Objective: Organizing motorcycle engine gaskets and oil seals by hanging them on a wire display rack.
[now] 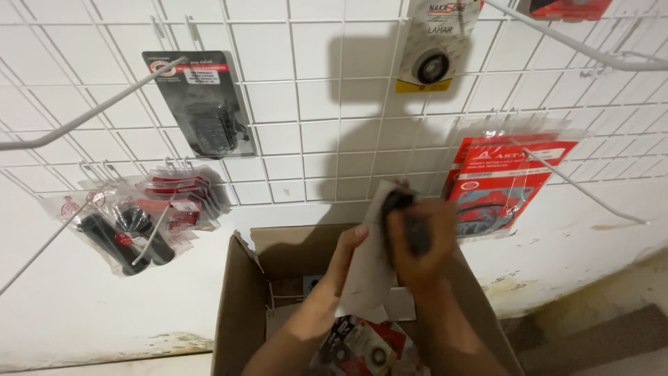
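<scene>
While both hands hold a carded packet (376,251) at frame centre over the open cardboard box (233,306), the right hand (417,244) has its fingers closed over the packet's dark part and the left hand (348,261) presses fingers flat behind the card. Motion blur hides the exact pinch. Such a loose grip could drop it into the box or snag it on the wire grid (306,139) hooks.

Both hands are raised over an open cardboard box (240,306) near the wall. The left hand (346,256) supports the back of a pale packet (372,261), while the right hand (417,240) grips its front, over a dark part. More packets (362,345) lie inside the box. Behind, a white wire grid (313,125) carries hanging goods: black handlebar grips (122,233) at the left, a red gasket pack (504,184) to the right, and a bearing card (435,49) higher up.
</scene>
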